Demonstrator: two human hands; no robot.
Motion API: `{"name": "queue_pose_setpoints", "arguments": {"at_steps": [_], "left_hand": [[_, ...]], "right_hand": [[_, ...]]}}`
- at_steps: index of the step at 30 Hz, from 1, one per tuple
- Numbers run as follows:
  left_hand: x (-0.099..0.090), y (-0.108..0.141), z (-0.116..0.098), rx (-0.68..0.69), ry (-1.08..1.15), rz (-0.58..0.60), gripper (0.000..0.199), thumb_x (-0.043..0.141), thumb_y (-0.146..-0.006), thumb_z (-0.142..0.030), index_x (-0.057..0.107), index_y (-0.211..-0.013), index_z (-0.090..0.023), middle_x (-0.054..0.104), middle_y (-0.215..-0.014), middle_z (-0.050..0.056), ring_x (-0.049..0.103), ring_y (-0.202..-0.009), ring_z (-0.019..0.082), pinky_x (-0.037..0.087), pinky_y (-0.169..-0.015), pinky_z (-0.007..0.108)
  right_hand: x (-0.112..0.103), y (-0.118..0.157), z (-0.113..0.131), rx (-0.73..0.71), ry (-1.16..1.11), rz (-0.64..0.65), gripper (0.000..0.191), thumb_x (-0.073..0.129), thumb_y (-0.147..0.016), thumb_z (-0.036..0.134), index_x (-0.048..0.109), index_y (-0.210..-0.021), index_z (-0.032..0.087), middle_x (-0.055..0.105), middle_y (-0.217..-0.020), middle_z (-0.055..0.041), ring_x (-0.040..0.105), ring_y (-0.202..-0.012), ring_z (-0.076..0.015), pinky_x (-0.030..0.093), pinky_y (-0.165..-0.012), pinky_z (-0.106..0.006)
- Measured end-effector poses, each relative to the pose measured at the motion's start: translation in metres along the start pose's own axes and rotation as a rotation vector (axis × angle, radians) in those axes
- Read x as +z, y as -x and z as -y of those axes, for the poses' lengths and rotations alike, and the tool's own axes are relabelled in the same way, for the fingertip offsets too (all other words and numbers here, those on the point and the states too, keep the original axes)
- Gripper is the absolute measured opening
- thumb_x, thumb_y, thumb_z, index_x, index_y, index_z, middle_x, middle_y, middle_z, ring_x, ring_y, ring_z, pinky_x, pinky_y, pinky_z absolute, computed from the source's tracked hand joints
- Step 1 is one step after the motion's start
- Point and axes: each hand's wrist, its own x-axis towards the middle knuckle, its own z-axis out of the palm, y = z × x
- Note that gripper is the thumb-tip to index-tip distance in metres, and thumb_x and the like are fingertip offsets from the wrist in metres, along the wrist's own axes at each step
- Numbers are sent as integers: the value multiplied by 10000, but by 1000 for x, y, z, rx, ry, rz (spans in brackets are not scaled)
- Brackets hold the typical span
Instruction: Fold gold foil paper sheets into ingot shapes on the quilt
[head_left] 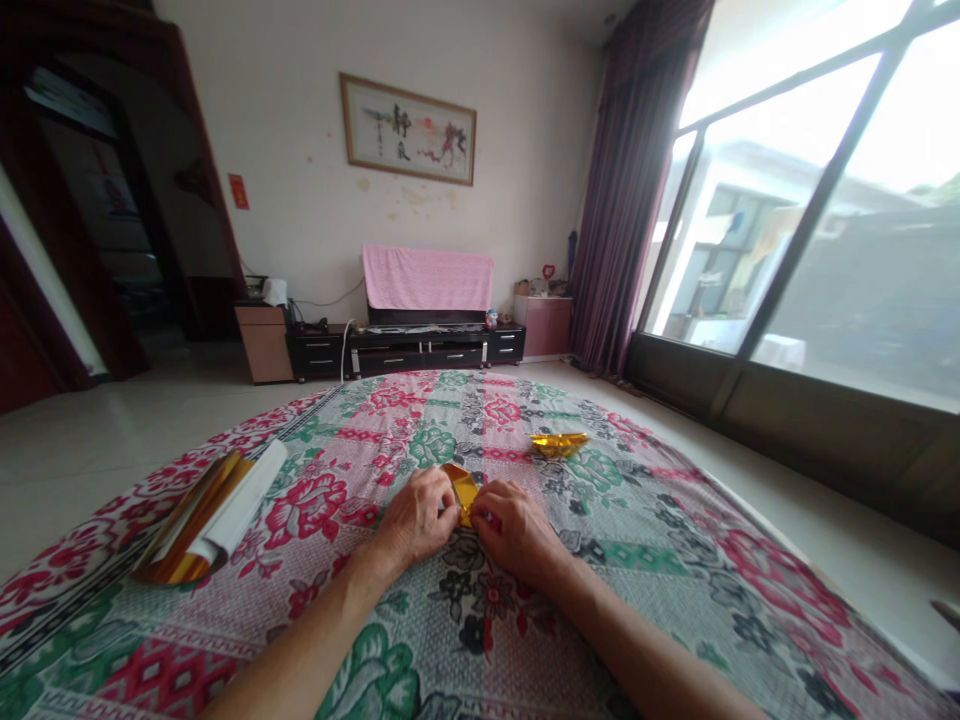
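Two bare forearms point(319, 625) stretch over a round desk draped in a grey, red and green flowered cloth point(495, 650), converging at the hands near its middle. Both the left hand point(420, 510) and the right hand point(521, 530) have their fingers drawn in narrow, pinching a small, partly folded piece of shiny gold paper point(463, 486) between them. That piece sits right at the fingertips, its upper part showing in the gap between the two hands and its lower edge partly hidden by them; how each finger bears on it is too small to tell.

Beyond the fingers and to their right, well apart from them, a boat-shaped, folded shape of shiny gold paper point(559, 445) rests on the cloth. Left of the fingers, also well apart, lies a loose, curling stack of gold and white paper sheets point(210, 520), slanting away from the body.

Straight ahead of the fingers, past the far rim of the desk, a long, low black cabinet with drawers point(420, 355) stands against the wall; a wide pink cloth point(427, 278) hangs over a dark object on it. Far to the right of the fingers, long purple curtains point(626, 190) hang beside a large metal-framed window point(806, 200).
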Motion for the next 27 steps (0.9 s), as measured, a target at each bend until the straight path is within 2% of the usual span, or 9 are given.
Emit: {"name": "queue_pose_setpoints", "arguments": {"at_steps": [11,20,27], "left_hand": [[-2,1,-2,-2,-5,8,65,528,-747,-131,543,-740,-194,553,-796,29,514,-806,177,411,-755,299],[-3,0,-2,15,3,50,89,526,-775,-148,592,-729,-189,565,-803,38,512,-835,179,409,-797,312],[-4,-1,-4,-4,8,35,67,555,-729,-125,578,-721,-188,560,-792,35,513,-827,179,408,-768,314]], "right_hand": [[-1,-1,0,-8,12,4,113,533,-793,132,636,-770,175,622,-843,-41,551,-806,-144,395,-767,-268],[-1,-1,0,-21,14,8,131,523,-806,127,640,-786,182,607,-816,-31,542,-801,-143,385,-766,-268],[-4,0,3,-8,22,27,130,510,-829,152,634,-818,188,587,-820,-36,533,-809,-152,386,-758,-276]]}}
